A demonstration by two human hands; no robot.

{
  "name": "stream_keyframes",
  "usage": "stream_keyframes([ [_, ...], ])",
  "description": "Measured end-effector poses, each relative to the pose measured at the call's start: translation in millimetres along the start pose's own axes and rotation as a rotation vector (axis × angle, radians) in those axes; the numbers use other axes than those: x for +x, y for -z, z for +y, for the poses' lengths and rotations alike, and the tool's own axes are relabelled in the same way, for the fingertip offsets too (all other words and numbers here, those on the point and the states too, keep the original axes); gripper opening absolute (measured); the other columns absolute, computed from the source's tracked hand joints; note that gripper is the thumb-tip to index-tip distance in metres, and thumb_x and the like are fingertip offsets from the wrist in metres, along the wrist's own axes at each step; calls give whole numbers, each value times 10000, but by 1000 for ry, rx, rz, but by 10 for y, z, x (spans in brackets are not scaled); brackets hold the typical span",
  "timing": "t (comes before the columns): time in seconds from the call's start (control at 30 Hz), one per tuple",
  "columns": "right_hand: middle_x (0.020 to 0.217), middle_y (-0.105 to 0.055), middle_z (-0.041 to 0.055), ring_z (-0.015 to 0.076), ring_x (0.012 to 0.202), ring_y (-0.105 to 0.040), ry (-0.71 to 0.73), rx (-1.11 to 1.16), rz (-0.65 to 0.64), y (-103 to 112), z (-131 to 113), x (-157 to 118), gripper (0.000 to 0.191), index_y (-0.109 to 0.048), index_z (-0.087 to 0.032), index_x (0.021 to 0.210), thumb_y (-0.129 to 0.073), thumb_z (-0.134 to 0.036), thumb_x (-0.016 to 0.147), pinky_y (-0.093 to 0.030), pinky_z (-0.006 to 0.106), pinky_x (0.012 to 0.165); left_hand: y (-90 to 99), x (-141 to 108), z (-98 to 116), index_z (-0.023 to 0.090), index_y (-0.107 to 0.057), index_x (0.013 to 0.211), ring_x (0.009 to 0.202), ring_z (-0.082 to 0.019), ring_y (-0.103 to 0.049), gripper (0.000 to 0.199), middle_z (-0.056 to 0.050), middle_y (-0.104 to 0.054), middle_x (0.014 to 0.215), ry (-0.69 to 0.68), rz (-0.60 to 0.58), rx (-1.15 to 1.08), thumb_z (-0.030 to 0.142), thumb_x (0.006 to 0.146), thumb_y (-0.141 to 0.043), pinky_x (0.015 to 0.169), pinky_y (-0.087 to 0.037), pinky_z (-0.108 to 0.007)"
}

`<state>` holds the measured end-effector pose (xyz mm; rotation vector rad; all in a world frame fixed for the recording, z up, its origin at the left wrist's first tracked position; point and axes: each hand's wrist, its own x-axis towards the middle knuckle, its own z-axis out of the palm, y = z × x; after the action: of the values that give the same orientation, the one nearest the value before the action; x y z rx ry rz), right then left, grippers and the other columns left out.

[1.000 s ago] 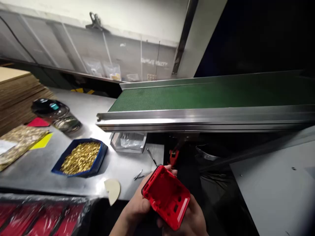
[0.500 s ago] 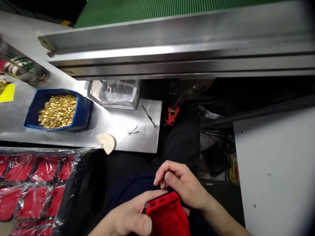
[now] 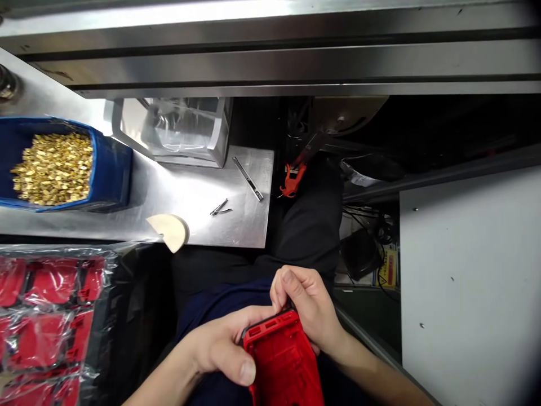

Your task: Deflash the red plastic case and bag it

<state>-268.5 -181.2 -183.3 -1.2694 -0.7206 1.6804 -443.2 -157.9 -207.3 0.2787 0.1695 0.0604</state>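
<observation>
A red plastic casing with a black outer edge lies in my lap, its hollow side facing up and slots along its top wall. My left hand is closed around its left side, thumb on the rim and fingers hidden underneath. At the upper right corner my right hand is curled, thumb and forefinger close together by the black edge. Its lower fingers reach under the casing's right side. Whether a small part sits between the right fingertips is hidden.
Left, a blue bin holds small brass parts. On the metal bench lie nail clippers, a slim metal knife and a cream wedge. Bagged red casings fill a box lower left. A metal beam crosses ahead; a white panel stands right.
The view has tilted down and shifted slightly right. My right hand has moved in to the casing's top edge, its thumb and fingers drawn closer together. My left hand keeps its hold.
</observation>
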Motion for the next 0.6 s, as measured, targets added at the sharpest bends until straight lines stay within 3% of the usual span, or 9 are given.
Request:
stream_keyframes([
  [0.1,629,-543,-5,101,593,-506,21,-58,49,2,-9,-9,505,-548,-170,644,-517,-454,1061,-384,243,584,7,18,-17,84,-603,1402,1199,-341,-693,894,-221,-701,1321,-20,2,-53,527,682,-893,1047,-521,-384],
  [0.27,701,-662,48,145,657,-614,-5,-10,-51,15,-33,6,493,-646,-160,710,-497,-466,1066,-466,280,658,45,0,-65,87,-667,1307,1122,-358,-709,817,-193,-743,1210,-22,15,-46,517,656,-909,1049,-516,-446],
  [0.47,627,-513,-10,98,593,-489,57,-104,65,-3,-39,31,511,-512,-176,642,-487,-447,1074,-386,243,591,76,-4,-87,103,-638,1322,1059,-332,-713,862,-172,-741,1168,0,45,-65,527,626,-919,967,-548,-406],
  [0.6,714,-661,53,151,675,-635,-2,-8,-38,-4,-50,25,513,-635,-161,706,-459,-467,1078,-486,280,662,82,-14,-118,96,-677,1246,1002,-316,-709,782,-143,-755,1060,-13,61,-81,488,619,-932,946,-550,-401],
])
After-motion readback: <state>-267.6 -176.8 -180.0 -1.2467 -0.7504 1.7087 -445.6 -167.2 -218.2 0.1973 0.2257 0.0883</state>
